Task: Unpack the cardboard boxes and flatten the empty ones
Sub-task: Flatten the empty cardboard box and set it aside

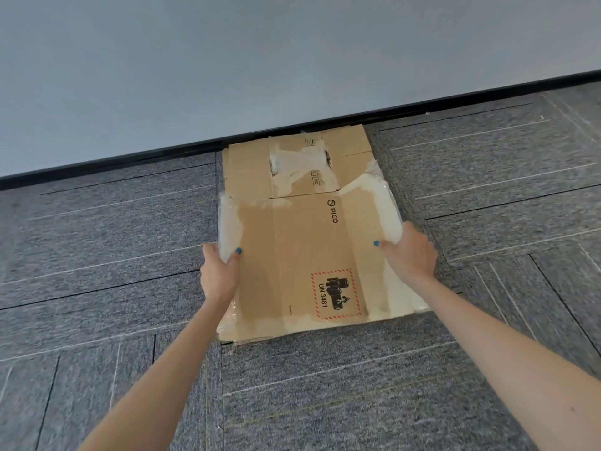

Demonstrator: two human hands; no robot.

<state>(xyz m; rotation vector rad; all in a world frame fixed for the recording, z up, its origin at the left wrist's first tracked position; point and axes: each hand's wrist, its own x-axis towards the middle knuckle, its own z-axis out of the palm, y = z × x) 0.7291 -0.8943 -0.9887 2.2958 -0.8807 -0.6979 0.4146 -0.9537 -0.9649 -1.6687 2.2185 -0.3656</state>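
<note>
Gripping the flattened cardboard box (302, 242) by its side edges, left hand (219, 271) curling round the left, right hand (410, 253) curling round the right, box lying on grey carpet (113, 239), overlapping a second flattened box (247, 170) by the wall (227, 60).

Baseboard (130, 157): black strip, slanting across the view from lower left to upper right.
Wall (227, 60): plain pale grey, directly above the baseboard.
Floor (487, 190): grey carpet tiles reaching up to the baseboard; thin pale and dark lines cross them at angles.
</note>
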